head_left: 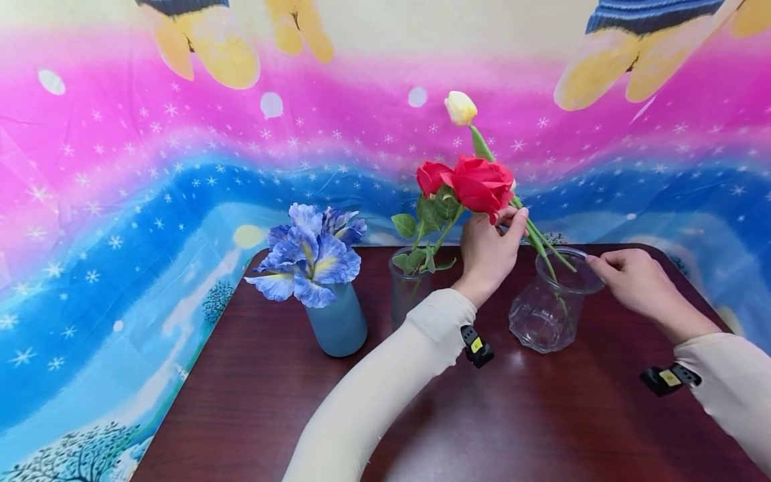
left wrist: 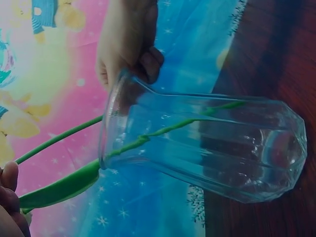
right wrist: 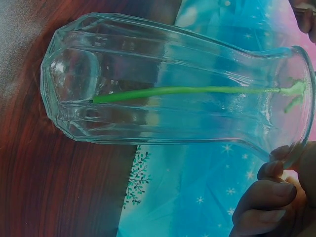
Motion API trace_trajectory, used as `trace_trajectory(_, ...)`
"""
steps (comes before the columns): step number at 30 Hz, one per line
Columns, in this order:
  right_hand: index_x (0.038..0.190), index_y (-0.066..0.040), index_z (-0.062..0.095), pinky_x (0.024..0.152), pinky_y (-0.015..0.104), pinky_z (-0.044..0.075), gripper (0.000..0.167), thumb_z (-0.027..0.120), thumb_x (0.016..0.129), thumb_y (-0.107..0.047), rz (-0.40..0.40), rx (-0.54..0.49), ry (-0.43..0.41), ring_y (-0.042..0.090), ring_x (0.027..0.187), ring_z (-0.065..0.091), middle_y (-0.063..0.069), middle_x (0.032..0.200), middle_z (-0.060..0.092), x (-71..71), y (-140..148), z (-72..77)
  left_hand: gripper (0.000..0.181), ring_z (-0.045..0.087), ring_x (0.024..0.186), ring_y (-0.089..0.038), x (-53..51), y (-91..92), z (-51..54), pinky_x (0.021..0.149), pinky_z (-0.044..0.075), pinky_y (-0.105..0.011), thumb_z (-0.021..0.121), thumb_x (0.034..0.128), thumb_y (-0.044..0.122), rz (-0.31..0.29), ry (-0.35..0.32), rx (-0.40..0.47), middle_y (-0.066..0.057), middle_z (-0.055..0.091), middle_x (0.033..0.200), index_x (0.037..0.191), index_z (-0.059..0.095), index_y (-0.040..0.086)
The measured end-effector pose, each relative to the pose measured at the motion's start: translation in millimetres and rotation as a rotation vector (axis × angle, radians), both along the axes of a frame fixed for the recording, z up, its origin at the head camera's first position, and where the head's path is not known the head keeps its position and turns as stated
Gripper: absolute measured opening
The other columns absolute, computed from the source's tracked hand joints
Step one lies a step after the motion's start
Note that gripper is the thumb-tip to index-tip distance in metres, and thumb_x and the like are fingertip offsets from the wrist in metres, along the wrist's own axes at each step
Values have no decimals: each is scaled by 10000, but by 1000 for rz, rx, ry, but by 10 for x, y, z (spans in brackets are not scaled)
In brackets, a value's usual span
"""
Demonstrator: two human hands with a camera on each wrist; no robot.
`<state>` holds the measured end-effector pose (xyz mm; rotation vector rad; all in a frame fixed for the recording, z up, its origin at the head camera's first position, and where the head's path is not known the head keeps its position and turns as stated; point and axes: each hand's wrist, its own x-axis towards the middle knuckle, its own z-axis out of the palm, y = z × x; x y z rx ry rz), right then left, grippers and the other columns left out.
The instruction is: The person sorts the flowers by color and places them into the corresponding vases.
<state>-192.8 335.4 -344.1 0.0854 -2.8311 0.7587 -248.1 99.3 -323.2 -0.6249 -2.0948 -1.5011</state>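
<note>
My left hand pinches the green stems of tulips. One pale yellow tulip rises above the red roses, which partly hide a second pale bloom. In the left wrist view, one stem runs down inside the clear faceted glass vase. The other thin stem reaches the vase's mouth; whether its end is inside, I cannot tell. My right hand grips the flared rim at the right side, its curled fingers showing in the right wrist view. The vase stands upright on the table.
Left of my left hand, a clear glass vase holds the leafy rose stems. Farther left stands a blue-grey vase with blue irises. The dark wooden table backs onto a colourful printed cloth.
</note>
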Motion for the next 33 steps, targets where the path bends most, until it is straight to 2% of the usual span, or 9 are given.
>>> trace_trajectory(3,616,-107,366,475,328,241,534,474,1065,-373,-3,5,1,99,468,259,-46,533,278,-2,-6,-4,220,550,641,31,16,0,-29,646,382,-73,619,1007,287,22,31,-91,45,729,786,890,755,159)
trace_trajectory(7,613,-106,365,477,328,242,536,475,1066,-371,-5,9,2,100,469,259,-44,532,280,-2,-4,-3,212,538,629,56,37,25,-75,651,381,-65,614,1008,298,32,57,-148,75,727,790,910,760,180)
trace_trajectory(16,608,-104,372,464,327,248,541,474,1065,-375,-9,8,10,105,458,272,-42,525,294,-13,-5,-12,228,588,689,54,98,86,-151,600,378,-72,588,1019,338,-9,38,-232,92,746,842,987,763,196)
trace_trajectory(21,607,-104,378,461,323,251,535,477,1064,-364,-6,12,17,105,458,277,-40,529,299,-17,-7,-12,213,547,663,73,123,107,-193,587,356,-73,599,1015,328,-11,55,-261,106,722,785,986,768,201)
trace_trajectory(25,604,-105,381,462,323,256,534,479,1063,-361,-3,13,21,115,454,288,-32,526,305,-21,-5,-11,209,528,659,90,136,131,-213,593,354,-64,605,1014,327,-20,63,-280,113,723,805,1025,769,198)
trace_trajectory(33,604,-107,382,455,324,264,538,478,1063,-370,-7,13,11,129,444,303,-25,519,315,-16,-2,-6,221,507,632,96,170,202,-208,566,362,-75,600,1017,343,-40,15,-328,127,720,815,1094,766,218)
